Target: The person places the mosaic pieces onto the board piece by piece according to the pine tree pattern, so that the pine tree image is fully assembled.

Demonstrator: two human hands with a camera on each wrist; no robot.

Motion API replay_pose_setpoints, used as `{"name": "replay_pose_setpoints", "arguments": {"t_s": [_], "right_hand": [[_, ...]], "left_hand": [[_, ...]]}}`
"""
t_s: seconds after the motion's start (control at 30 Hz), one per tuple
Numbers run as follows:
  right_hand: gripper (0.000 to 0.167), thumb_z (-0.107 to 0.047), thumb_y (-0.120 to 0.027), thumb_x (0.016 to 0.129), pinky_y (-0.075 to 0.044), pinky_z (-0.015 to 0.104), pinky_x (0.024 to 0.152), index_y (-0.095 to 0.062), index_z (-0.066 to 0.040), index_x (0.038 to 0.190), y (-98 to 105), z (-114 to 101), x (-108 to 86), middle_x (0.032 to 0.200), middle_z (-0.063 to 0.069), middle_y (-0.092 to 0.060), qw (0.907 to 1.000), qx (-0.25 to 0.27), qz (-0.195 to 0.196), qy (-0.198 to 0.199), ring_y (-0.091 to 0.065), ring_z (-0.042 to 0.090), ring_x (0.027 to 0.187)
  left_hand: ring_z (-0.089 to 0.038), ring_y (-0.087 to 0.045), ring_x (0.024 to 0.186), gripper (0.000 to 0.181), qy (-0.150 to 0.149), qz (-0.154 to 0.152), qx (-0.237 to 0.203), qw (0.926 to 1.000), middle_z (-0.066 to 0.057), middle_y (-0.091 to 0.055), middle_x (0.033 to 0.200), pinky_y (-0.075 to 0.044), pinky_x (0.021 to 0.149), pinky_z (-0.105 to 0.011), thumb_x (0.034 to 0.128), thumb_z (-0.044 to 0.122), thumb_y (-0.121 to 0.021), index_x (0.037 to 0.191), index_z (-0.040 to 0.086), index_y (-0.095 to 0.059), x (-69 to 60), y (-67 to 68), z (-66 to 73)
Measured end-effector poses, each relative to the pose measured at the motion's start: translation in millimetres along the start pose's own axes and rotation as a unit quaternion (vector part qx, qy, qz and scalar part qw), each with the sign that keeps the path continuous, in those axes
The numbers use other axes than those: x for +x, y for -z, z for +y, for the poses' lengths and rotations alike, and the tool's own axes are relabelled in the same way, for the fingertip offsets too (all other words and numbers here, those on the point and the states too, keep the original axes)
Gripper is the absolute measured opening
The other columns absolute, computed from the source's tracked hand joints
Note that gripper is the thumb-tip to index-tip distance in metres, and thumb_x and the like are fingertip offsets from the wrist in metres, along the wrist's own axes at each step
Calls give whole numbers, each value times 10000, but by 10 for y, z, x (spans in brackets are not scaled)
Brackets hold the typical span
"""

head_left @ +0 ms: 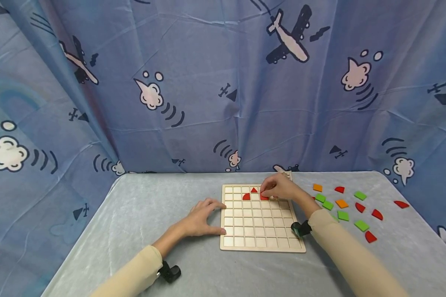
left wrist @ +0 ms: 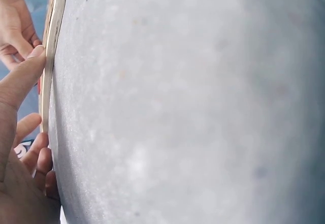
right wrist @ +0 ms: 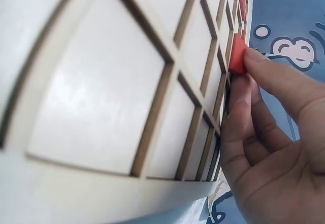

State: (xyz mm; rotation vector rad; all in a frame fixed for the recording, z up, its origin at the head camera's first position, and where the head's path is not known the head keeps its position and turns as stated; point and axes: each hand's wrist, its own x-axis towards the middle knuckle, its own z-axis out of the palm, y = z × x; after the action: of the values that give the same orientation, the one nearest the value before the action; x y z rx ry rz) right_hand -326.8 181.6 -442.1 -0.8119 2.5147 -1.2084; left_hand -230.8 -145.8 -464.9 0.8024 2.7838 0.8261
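Observation:
A square wooden grid board [head_left: 262, 225] lies on the cloth-covered table. My left hand [head_left: 202, 218] steadies its left edge with straight, spread fingers; in the left wrist view the thumb and fingertips touch the board's rim [left wrist: 49, 66]. Over the board's far right part, my right hand [head_left: 280, 186] pinches a red piece [right wrist: 237, 55] between thumb and fingers, at a cell in the second row. Left of it, a red quarter-circle tile [head_left: 247, 196] and a small red triangle tile [head_left: 254, 190] sit in cells. The held piece's full outline is partly hidden by the fingers.
Right of the board lie scattered loose tiles: several green squares [head_left: 361, 225], orange squares [head_left: 342, 203] and red quarter-circles [head_left: 377, 214]. A pale patterned object [head_left: 288, 175] is partly hidden behind the right hand. A blue printed curtain [head_left: 193, 82] hangs behind the table.

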Motion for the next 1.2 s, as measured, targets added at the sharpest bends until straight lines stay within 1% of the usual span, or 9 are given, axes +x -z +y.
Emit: {"name": "replay_pose_setpoints", "arguments": {"t_s": [0.2, 0.37, 0.53, 0.67, 0.73, 0.8, 0.93, 1.03, 1.2], "right_hand": [[108, -43, -721, 873, -486, 300, 568, -724, 27, 956, -1, -7, -15, 869, 211, -724, 10000, -38, 9, -31, -591, 204, 651], [90, -69, -739, 866, -519, 274, 634, -736, -17, 939, 2, -12, -34, 910, 157, -738, 9997, -226, 106, -77, -636, 158, 739], [130, -107, -727, 886, -549, 337, 716, -728, -28, 990, 60, -12, -91, 978, 125, -736, 9997, -113, 38, -230, -665, 191, 841], [211, -146, -716, 903, -539, 297, 780, -713, -4, 1060, 159, 7, -188, 1042, 141, -722, 9997, -123, 76, -210, -664, 198, 898], [247, -155, -716, 904, -538, 270, 773, -705, 11, 1087, 218, 18, -251, 1067, 168, -709, 9997, -150, 148, -158, -660, 195, 890], [266, -173, -714, 908, -540, 275, 753, -701, 6, 1105, 275, 33, -319, 1088, 176, -699, 9994, -217, 216, -173, -654, 185, 889], [307, -236, -711, 916, -550, 327, 753, -690, -25, 1137, 376, 63, -442, 1096, 143, -697, 9980, -191, 300, -530, -643, 168, 898], [325, -263, -705, 921, -554, 374, 759, -681, -38, 1153, 437, 78, -528, 1104, 132, -695, 9965, -148, 313, -757, -639, 190, 904], [334, -250, -687, 934, -552, 366, 725, -669, -17, 1173, 525, 78, -676, 1122, 160, -692, 9957, -98, 300, -870, -639, 257, 878]], "left_hand": [[-225, -448, 1277, 721, 5, 16, 4, 10000, 6, -508, 1372, -354, 1028, -507, 762, 521, -800, 1378, 267, -525, 2, -4, 0], [-219, -448, 1273, 724, 13, 13, 11, 10000, 11, -506, 1373, -355, 1024, -501, 763, 522, -799, 1382, 270, -522, 1, -5, -5], [-219, -446, 1280, 726, 36, -14, 44, 10000, 14, -504, 1380, -357, 1021, -491, 764, 528, -797, 1387, 279, -520, -3, 0, -1], [-223, -443, 1288, 723, 53, -12, 36, 10000, 12, -503, 1385, -353, 1027, -490, 763, 525, -798, 1384, 280, -522, -5, 2, 3], [-223, -444, 1288, 723, 53, -4, 34, 10000, 10, -504, 1385, -352, 1029, -491, 762, 524, -799, 1383, 276, -523, -3, 0, 5], [-226, -443, 1289, 723, 50, -6, 29, 10000, 8, -504, 1388, -351, 1033, -493, 762, 521, -799, 1383, 274, -523, -3, 1, 7], [-232, -441, 1293, 724, 48, -21, 16, 10000, 0, -500, 1396, -349, 1040, -502, 764, 517, -799, 1385, 270, -522, -4, 9, 12], [-239, -437, 1300, 722, 52, -40, 6, 10000, -6, -495, 1406, -348, 1045, -508, 766, 517, -798, 1386, 274, -521, -6, 15, 17], [-237, -435, 1305, 720, 59, -54, 20, 10000, -2, -490, 1412, -350, 1036, -507, 766, 528, -795, 1384, 280, -520, -1, 7, 11]]}}
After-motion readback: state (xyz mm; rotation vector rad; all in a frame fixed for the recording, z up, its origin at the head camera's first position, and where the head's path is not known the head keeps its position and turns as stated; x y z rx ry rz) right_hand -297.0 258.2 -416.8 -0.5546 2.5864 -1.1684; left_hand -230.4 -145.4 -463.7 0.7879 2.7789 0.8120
